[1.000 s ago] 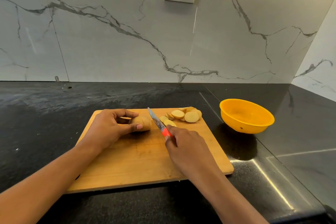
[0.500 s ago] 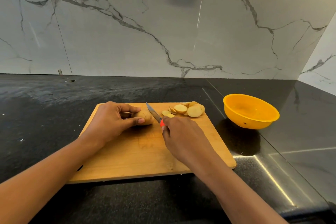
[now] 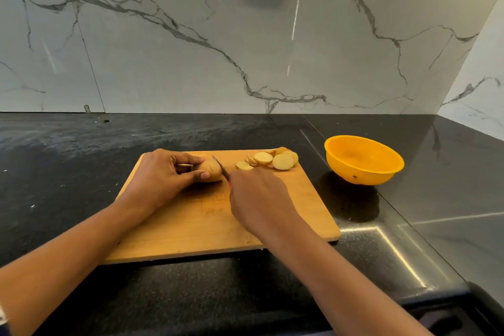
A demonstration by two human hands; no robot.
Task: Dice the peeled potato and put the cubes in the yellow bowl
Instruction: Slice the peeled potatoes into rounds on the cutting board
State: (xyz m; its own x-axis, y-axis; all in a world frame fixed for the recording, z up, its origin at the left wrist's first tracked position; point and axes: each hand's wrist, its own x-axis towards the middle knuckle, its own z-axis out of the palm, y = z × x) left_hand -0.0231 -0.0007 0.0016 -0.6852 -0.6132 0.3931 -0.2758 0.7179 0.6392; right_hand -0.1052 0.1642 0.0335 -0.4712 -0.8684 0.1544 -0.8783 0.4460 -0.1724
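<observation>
Potato [image 3: 210,169] sits left of centre on the board, and the findings run from the near edge outward.

Cutting board [image 3: 191,226]: flat, pale wood, rectangular, lying on the dark speckled stone tabletop [image 3: 68,172].

Right hand [image 3: 259,199]: grip clenched round the knife handle, which it hides except for a sliver of red. The hand lies just right of the potato.

Left hand [image 3: 161,180]: grip grasping the potato, with the thumb on the near side and the fingertips over the far side.

The potato is a smooth, rounded tan stub. Its long axis runs left to right, and its right end faces the right hand.

Knife [image 3: 219,166]: slim blade set across that axis, against the potato's right end. In my judgement, the next cut depends on the blade meeting the axis squarely and staying clear of the left thumb.

Slices [image 3: 272,161]: pale round discs heaped at the board's far right corner, none cubed.

Yellow bowl [image 3: 362,176]: smooth and round, with no potato visible inside. It stands right of the board and apart from it, nearer the right hand.

Veined marble wall [image 3: 191,49] stands behind.
</observation>
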